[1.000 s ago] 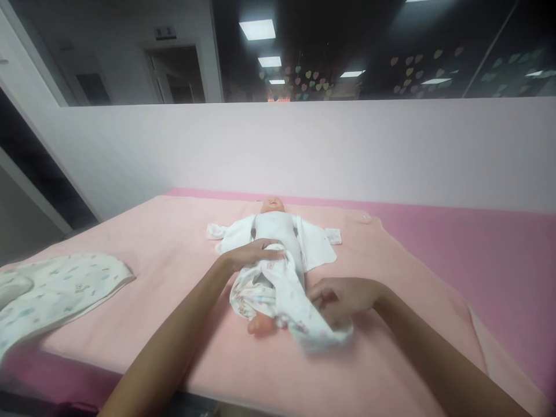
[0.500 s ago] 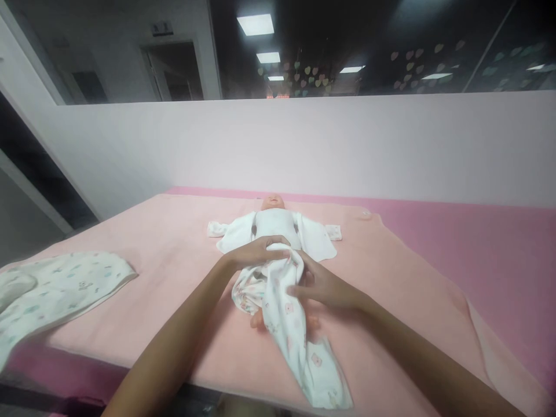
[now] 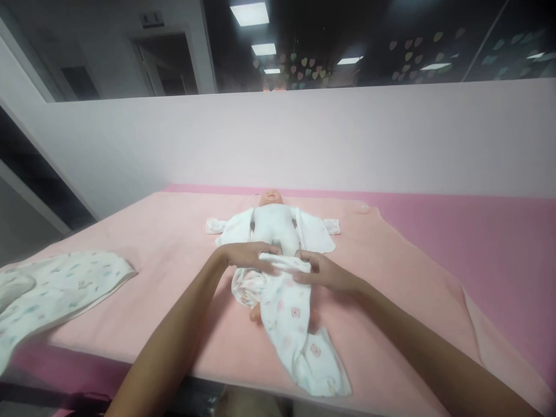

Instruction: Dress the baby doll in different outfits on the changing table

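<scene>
A baby doll (image 3: 274, 227) lies on its back with its head toward the wall. An open white jacket (image 3: 315, 230) is spread out around its torso and arms. Over the doll's lower body, my left hand (image 3: 249, 255) and my right hand (image 3: 324, 272) grip the two sides of the waistband of white printed baby pants (image 3: 286, 313). One leg of the pants hangs down toward the table's front edge; the other is bunched at the left. A foot of the doll (image 3: 255, 313) shows beside the cloth. My fingertips are partly hidden by the fabric.
A pink blanket (image 3: 174, 231) covers much of the pink table (image 3: 499, 249). At the left edge lies a white printed cloth garment (image 3: 82, 281). Behind the table runs a white wall (image 3: 347, 139) with dark glass above it.
The waistband, twisted and narrow before, is now spread wider between my hands. My left hand has shifted slightly left and down. The view has tilted a little.
</scene>
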A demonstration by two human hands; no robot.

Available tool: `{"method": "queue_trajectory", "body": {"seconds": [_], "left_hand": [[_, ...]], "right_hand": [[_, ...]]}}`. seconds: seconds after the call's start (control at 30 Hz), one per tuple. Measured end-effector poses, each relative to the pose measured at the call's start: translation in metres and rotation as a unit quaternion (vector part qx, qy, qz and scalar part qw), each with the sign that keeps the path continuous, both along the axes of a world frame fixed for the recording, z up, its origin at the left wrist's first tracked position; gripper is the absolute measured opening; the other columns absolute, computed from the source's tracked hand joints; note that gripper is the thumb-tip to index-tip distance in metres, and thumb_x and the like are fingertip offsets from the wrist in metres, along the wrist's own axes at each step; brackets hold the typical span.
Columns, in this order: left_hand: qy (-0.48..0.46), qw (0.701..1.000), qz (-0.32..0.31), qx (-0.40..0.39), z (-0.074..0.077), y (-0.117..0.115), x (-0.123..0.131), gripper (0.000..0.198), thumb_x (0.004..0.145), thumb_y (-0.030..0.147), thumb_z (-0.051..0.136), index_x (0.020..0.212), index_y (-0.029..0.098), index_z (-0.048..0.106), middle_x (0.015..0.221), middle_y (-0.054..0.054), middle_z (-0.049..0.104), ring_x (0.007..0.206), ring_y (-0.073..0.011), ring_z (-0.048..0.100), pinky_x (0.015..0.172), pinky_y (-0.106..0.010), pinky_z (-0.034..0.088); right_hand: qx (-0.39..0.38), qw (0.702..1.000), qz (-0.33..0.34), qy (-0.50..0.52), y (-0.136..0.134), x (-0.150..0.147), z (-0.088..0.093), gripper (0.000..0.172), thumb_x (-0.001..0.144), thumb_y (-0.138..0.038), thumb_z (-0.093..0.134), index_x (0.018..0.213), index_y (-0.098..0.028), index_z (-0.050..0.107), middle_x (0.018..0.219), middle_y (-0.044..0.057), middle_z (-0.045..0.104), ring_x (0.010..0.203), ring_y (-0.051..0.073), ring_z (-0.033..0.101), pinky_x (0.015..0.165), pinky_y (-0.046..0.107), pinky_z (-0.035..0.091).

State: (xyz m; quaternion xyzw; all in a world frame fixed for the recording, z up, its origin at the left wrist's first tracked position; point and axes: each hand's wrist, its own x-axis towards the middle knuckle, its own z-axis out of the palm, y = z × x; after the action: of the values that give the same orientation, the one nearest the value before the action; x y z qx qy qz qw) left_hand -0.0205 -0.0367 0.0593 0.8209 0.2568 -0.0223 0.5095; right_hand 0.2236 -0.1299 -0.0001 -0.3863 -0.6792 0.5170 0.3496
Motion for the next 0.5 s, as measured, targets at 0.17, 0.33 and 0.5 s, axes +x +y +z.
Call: {"method": "queue_trajectory", "body": {"seconds": [0.17,0.33,0.5], "left_hand": [[-0.018,0.998,0.044,-0.035,-0.002,-0.003,0.004,0.036,0.081,0.045,0.079,0.107,0.022,0.07,0.102,-0.002,0.065,0.096,-0.0207,0.063,0.08,-0.028,0.05],[-0.044,0.996,0.042,-0.072,-0.008,0.002,0.002,0.036,0.079,0.041,0.08,0.106,0.021,0.069,0.101,-0.002,0.066,0.094,-0.0203,0.064,0.079,-0.029,0.05],[-0.097,0.991,0.013,-0.092,-0.013,0.009,0.0,0.029,0.081,0.039,0.078,0.092,0.018,0.062,0.092,-0.001,0.057,0.083,-0.0149,0.057,0.071,-0.024,0.045]], "right_hand": [[0.075,0.991,-0.021,0.109,0.0,-0.013,-0.008,0.034,0.084,-0.046,0.079,0.097,-0.021,0.06,0.1,0.001,0.057,0.09,0.018,0.056,0.08,0.029,0.046],[-0.025,0.98,-0.035,0.192,0.008,-0.016,-0.018,0.043,0.084,-0.053,0.078,0.085,-0.022,0.048,0.08,-0.004,0.051,0.068,0.012,0.048,0.063,0.024,0.039],[-0.016,0.998,0.026,0.05,0.004,-0.01,-0.003,0.036,0.09,-0.052,0.074,0.103,-0.02,0.065,0.095,0.001,0.062,0.089,0.018,0.06,0.076,0.027,0.046]]}}
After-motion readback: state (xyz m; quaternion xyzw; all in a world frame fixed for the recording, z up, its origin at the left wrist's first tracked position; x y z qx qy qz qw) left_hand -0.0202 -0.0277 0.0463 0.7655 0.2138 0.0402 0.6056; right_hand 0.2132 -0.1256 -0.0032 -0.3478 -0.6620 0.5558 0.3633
